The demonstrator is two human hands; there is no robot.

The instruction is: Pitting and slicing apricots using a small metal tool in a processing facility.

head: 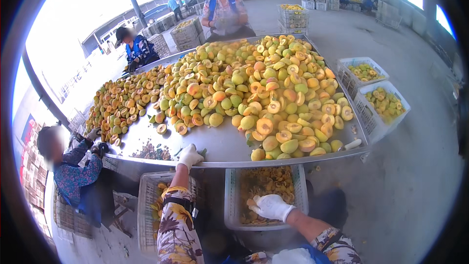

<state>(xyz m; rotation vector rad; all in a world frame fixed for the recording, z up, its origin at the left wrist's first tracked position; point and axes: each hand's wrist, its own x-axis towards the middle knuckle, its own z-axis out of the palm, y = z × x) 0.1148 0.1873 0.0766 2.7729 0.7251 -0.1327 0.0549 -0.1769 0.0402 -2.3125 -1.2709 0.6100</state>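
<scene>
My left hand, in a white glove, rests on the near edge of a metal table, by some leaves. On the table lies a large heap of halved and whole peaches or apricots. My right hand, in a white glove with a bare fingertip or a small orange piece at its front, is above a plastic crate below the table edge. That crate holds fruit scraps. What the right hand holds, if anything, cannot be told. A white-handled tool lies at the table's right corner.
Another crate with fruit stands below my left arm. A co-worker sits at the left; two more are across the table. Crates of fruit stand on the right floor. Small pits or scraps lie near the table's front edge.
</scene>
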